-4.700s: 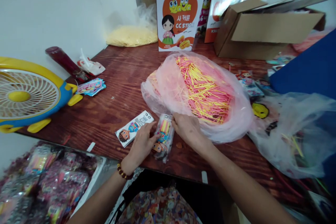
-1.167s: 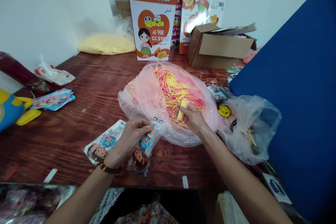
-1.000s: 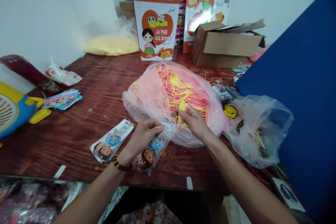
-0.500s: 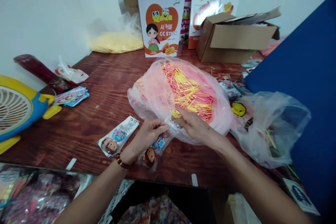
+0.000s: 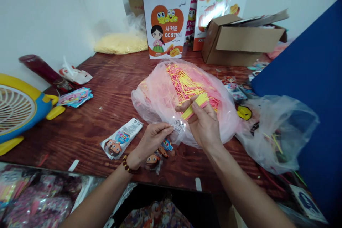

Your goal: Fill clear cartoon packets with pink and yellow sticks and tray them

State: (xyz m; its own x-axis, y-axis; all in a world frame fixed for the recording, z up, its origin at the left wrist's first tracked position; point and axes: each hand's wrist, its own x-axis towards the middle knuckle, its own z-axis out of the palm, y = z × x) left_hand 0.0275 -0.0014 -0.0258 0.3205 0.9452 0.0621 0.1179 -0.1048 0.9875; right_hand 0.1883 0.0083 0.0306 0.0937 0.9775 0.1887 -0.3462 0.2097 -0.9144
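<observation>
Where the front carton [image 5: 165, 25] faces the person, "CC STICK" can be read 2 times, with a cartoon "QaQa"-like logo, Korean lettering and small Arabic script; a second carton [image 5: 212, 9] behind it also says "CC STICK". The flat printed wrappers [image 5: 121, 139] on the table [image 5: 112, 78] read "Stick", and similar lettering shows partly on the clear pouch [image 5: 167, 145].

The left hand [image 5: 153, 137] pinches the pouch near its upper end between thumb and forefinger, the other fingers curled in. The right hand [image 5: 205, 124] is half closed, gripping a bundle of yellow and pink sticks [image 5: 196, 106] between thumb and fingers. The bundle is tilted, in front of the loose sticks [image 5: 184, 82] in the large pink bag [image 5: 157, 99]; its lower end points towards the pouch's upper end, apart from it.

The left hand covers part of the pouch, while the right hand hides some of the loose sticks. To the right lie a clear plastic bag [image 5: 283, 131] and a blue panel [image 5: 301, 67]; an open cardboard box [image 5: 245, 39] stands behind. At left are a yellow and blue fan [image 5: 17, 105], a dark red bottle [image 5: 40, 68], a tissue pack [image 5: 76, 75] and printed packets [image 5: 76, 97].
</observation>
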